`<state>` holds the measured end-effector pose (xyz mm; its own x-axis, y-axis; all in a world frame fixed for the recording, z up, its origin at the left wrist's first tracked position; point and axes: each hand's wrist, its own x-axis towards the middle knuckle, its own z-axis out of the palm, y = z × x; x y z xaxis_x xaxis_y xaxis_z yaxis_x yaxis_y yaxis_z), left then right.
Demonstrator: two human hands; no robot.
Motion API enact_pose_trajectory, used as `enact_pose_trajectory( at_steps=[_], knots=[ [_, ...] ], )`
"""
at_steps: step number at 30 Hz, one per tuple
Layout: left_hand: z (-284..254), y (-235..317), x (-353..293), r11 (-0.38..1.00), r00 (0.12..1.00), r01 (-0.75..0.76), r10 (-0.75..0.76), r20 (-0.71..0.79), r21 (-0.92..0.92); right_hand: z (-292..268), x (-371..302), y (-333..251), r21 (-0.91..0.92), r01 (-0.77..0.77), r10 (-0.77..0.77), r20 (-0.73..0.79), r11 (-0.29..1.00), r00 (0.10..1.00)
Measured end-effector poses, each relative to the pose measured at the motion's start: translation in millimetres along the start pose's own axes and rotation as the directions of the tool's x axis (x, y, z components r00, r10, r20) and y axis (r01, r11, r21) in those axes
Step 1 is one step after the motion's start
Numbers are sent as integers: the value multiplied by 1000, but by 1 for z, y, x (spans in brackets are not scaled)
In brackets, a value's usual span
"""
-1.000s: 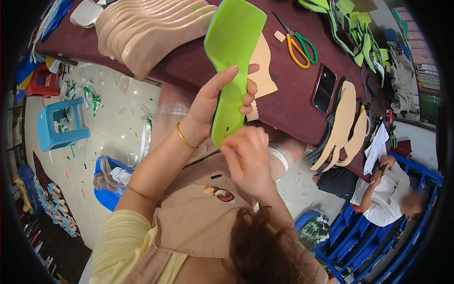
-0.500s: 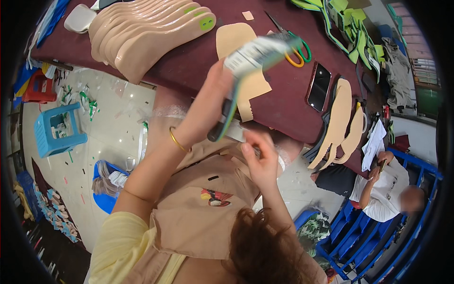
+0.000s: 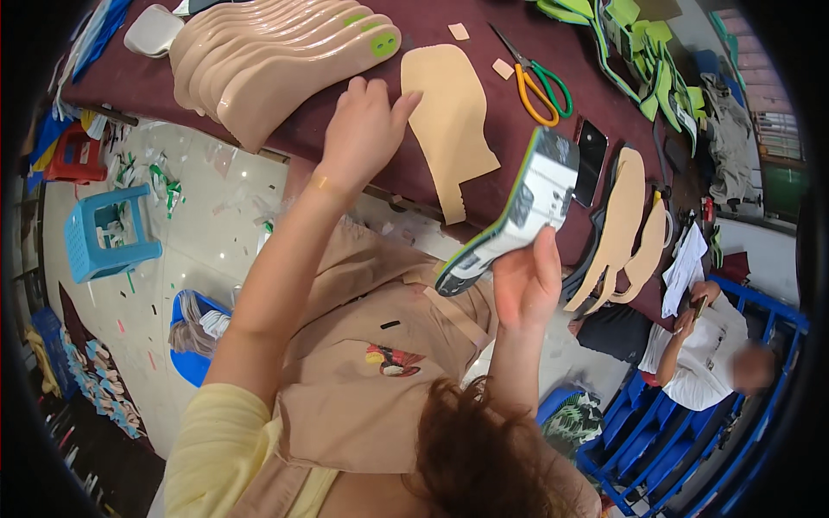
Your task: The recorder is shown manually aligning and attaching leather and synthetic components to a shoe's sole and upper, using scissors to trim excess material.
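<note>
My right hand holds a shoe insole by its lower side, tilted over the table's near edge. The insole has a white and black printed face and a thin green edge. My left hand is over the table with its thumb apart from its bent fingers and nothing visible in it. Its thumb tip is at the left edge of a flat beige cut piece; whether they touch I cannot tell. Left of that hand lies a row of glossy beige foot-shaped pieces.
Scissors with orange and green handles lie behind the insole, near a phone. Beige shaped pieces lie at the right table edge. Bright green pieces are heaped far right. A person sits at right; a blue stool stands left.
The insole has passed from my left hand to my right and come down toward me on the right. My left hand has moved away leftward, emptied. The scissors are uncovered.
</note>
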<state>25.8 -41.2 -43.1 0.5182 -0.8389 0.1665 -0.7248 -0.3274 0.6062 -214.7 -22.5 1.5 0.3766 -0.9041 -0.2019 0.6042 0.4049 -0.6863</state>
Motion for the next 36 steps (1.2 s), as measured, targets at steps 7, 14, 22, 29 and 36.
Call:
enact_pose_trajectory(
  at_steps=[7,14,22,29,36],
  knots=[
    [50,5,47,990,987,141,-140,-77,7,3,-13,7,-75,-41,41,1,996,999],
    [-15,39,-19,-151,797,597,220,562,-788,2,-22,-7,-132,24,-16,64,991,998],
    [-24,52,-60,-383,756,653,382,531,-653,22,-14,-6,-471,98,-39,134,877,990],
    [-26,58,-63,-401,776,628,396,491,-667,21,-11,-5,-507,112,-47,139,855,989],
    [-29,57,-63,-401,769,636,399,499,-660,18,-10,-5,-528,107,-30,152,842,988]
  ],
)
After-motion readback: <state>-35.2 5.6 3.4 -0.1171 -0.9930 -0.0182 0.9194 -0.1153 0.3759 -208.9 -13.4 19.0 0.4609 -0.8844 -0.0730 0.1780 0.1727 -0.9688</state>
